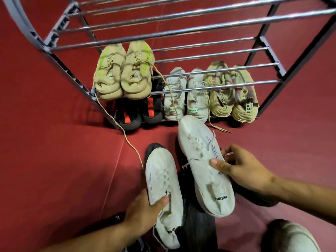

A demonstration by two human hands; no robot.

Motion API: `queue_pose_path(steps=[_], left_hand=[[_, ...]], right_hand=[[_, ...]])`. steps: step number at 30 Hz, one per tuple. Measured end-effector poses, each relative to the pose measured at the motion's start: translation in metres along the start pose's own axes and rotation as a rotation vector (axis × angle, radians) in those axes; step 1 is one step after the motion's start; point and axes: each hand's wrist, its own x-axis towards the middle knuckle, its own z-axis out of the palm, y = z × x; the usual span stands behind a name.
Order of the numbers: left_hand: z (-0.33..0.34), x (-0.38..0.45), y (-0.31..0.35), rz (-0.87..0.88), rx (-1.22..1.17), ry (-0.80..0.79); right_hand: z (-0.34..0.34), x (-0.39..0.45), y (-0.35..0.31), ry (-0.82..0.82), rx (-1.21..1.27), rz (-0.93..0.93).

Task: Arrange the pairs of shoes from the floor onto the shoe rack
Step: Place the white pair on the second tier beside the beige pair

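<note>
I hold a pair of white knit sneakers in front of the metal shoe rack (214,90). My left hand (143,215) grips the left white sneaker (161,180) at its side. My right hand (238,168) clasps the right white sneaker (201,160), which is raised with its toe toward the rack. A beige and yellow pair (123,73) sits on the second shelf at the left. On the bottom shelf stand a black and red pair (140,113), a white pair (185,95) and a beige and brown pair (234,95).
The floor is a red carpet (54,142). Long beige laces (127,140) trail from the shelved pair across the floor to the left sneaker. A dark shoe (152,148) lies under the left sneaker. My dark trouser leg (198,228) is below; another pale shoe (291,237) lies bottom right.
</note>
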Motion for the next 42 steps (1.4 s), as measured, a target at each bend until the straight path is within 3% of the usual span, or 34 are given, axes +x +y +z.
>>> queue_pose_path(steps=[7, 14, 18, 22, 25, 31, 39, 42], left_hand=[[-0.020, -0.014, 0.005, 0.045, -0.188, 0.114], [-0.079, -0.025, 0.039, 0.086, -0.531, 0.221], [-0.058, -0.014, 0.058, 0.094, -0.554, 0.190], [-0.001, 0.007, 0.048, 0.077, -0.351, 0.179], [0.017, 0.017, 0.037, -0.021, -0.488, 0.200], [-0.012, 0.008, 0.048, 0.164, -0.246, 0.313], [-0.075, -0.005, 0.159, 0.487, -0.562, 0.299], [-0.089, 0.020, 0.208, 0.522, -0.528, 0.365]], right_hand=[[0.034, 0.019, -0.003, -0.103, -0.308, 0.085], [0.045, 0.011, 0.010, -0.233, -0.334, 0.114], [0.052, 0.003, 0.015, -0.298, -0.299, 0.196], [0.057, 0.005, 0.023, -0.157, -0.398, 0.125], [0.057, 0.002, 0.024, -0.069, -0.441, 0.045], [0.018, -0.012, 0.014, 0.085, -0.321, -0.020], [-0.079, -0.009, -0.053, 0.315, -0.144, -0.324], [-0.100, 0.027, -0.088, 0.465, -0.124, -0.368]])
